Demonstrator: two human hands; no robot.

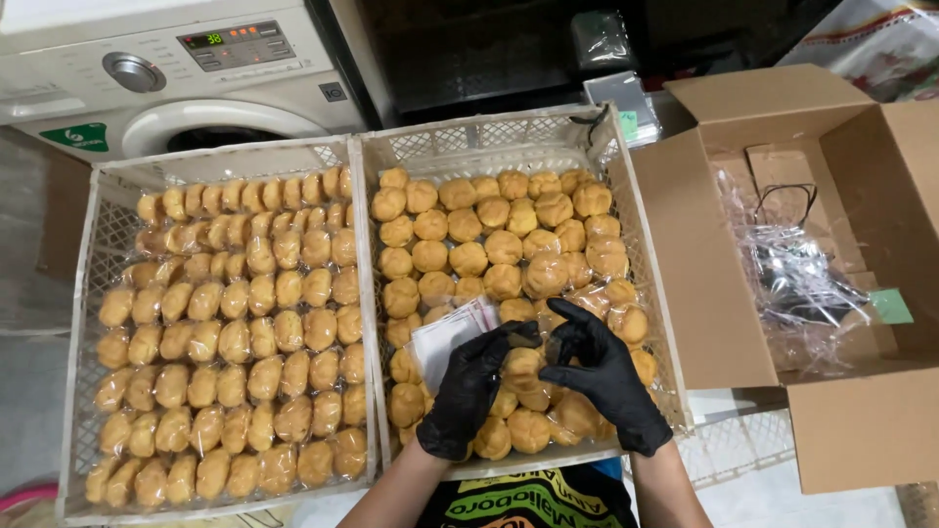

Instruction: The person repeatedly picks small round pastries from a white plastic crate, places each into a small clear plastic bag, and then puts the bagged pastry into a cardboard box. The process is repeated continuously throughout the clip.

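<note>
Two white plastic crates stand side by side, both filled with several round golden pastries in clear wrappers. Both of my hands wear black gloves and hover over the near part of the right crate point(641, 244). My left hand point(469, 386) grips a small stack of white paper slips point(450, 332). My right hand point(606, 376) has its thumb and forefinger pinched together just above a wrapped pastry point(523, 367), and I cannot tell whether it holds anything. The left crate point(83, 323) holds pastries packed in tighter rows.
An open cardboard box point(831, 293) with crumpled clear plastic and a dark object inside sits to the right. A white front-loading washing machine point(166, 78) stands behind the left crate. A dark cabinet is behind the right crate.
</note>
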